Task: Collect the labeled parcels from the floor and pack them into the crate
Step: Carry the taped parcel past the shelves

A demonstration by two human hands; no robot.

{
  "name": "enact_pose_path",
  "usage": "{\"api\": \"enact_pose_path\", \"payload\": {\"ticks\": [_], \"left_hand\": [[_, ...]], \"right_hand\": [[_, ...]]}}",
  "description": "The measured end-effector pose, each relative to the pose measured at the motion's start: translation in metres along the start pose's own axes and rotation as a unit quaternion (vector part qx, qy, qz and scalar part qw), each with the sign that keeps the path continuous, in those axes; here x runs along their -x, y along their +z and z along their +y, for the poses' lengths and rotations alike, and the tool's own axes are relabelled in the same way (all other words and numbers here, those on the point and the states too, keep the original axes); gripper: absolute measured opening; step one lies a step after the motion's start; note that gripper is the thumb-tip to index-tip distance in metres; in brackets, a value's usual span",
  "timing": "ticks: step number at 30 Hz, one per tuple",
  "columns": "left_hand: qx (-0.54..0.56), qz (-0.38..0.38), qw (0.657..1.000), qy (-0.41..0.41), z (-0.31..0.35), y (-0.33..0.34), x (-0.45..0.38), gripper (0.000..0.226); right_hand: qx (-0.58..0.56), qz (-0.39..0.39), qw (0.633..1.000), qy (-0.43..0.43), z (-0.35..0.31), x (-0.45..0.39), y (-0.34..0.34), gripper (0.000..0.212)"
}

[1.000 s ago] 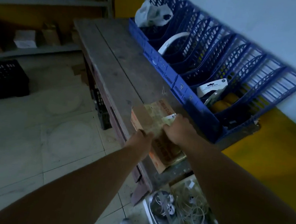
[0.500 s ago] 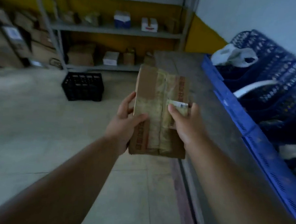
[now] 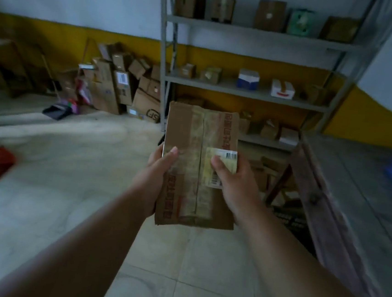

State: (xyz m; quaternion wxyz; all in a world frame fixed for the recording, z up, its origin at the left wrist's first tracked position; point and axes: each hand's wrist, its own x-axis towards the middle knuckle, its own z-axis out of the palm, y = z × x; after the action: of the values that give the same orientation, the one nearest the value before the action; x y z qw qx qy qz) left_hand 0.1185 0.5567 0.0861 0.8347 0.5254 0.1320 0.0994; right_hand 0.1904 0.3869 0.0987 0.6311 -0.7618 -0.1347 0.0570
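- Crate (image 3: 290,217) mostly hidden behind right hand (image 3: 233,185) and table (image 3: 344,186).
- Parcel (image 3: 195,167) in mid-air, long axis pointing away, label (image 3: 222,165) up.
- Left hand (image 3: 154,175) and right hand grip its sides, thumbs on top.

crate (image 3: 291,219): mostly behind parcel (image 3: 188,171) | label (image 3: 222,167) text: unreadable

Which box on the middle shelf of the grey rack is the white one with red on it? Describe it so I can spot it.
Find the grey metal rack against the yellow-banded wall. On its middle shelf, right of the blue and white box, sits the white box. Only it has a red mark on its front; its neighbours are brown or blue.
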Motion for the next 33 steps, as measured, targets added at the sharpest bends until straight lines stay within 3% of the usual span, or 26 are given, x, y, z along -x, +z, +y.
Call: {"api": "enact_pose_path", "payload": {"ticks": [5, 13, 25, 33], "left_hand": [[0.003, 0.000, 1.000, 0.001, 0.048, -0.049, -0.046, 0.033], [0.007, 0.011, 1.000, -0.006, 0.058, -0.084, -0.154, 0.037], [-0.008, 0.066, 0.998, 0.020, 0.095, -0.104, -0.406, 0.034], [0.002, 0.087, 0.996, 0.000, 0.114, -0.148, -0.535, 0.038]], "right_hand": [[0.000, -0.013, 1.000, -0.014, -0.024, -0.054, 0.061, 0.032], [-0.018, -0.057, 0.998, -0.003, -0.003, -0.169, 0.106, 0.035], [-0.056, -0.109, 0.992, -0.014, 0.017, -0.437, 0.153, 0.035], [-0.048, -0.125, 0.991, 0.013, 0.036, -0.567, 0.210, 0.034]]}}
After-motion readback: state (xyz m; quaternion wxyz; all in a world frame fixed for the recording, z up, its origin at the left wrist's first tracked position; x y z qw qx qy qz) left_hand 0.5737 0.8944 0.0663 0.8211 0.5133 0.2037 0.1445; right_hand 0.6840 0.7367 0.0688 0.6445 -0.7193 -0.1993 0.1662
